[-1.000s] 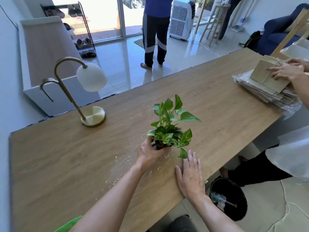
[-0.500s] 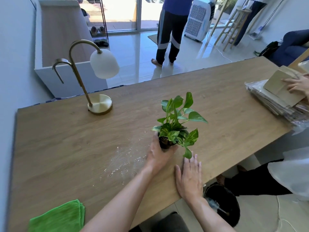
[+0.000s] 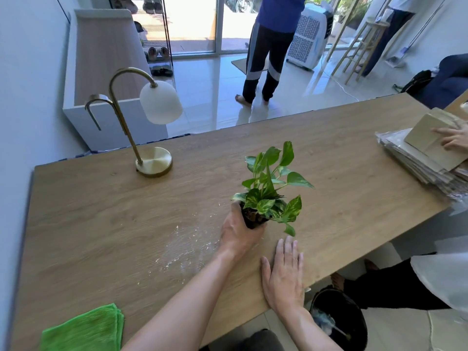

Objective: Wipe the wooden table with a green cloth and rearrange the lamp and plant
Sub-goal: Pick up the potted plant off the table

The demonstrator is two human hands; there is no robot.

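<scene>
My left hand (image 3: 239, 233) grips the dark pot of a small leafy plant (image 3: 269, 191) near the middle of the wooden table (image 3: 88, 219). Flat on the table near its front edge lies my right hand (image 3: 285, 274), fingers together, holding nothing. A brass lamp (image 3: 144, 122) with a white shade stands at the back left. The folded green cloth (image 3: 86, 330) lies at the front left corner. Pale crumbs (image 3: 184, 249) are scattered on the wood just left of my left hand.
A stack of papers and cardboard (image 3: 425, 158) sits at the table's right end under another person's hand (image 3: 453, 138). A black bin (image 3: 339, 320) stands on the floor below the front edge. A person (image 3: 271, 46) stands beyond the table.
The view has tilted down and left, bringing the green cloth into sight. My left hand stays on the plant pot and my right hand stays flat on the table.
</scene>
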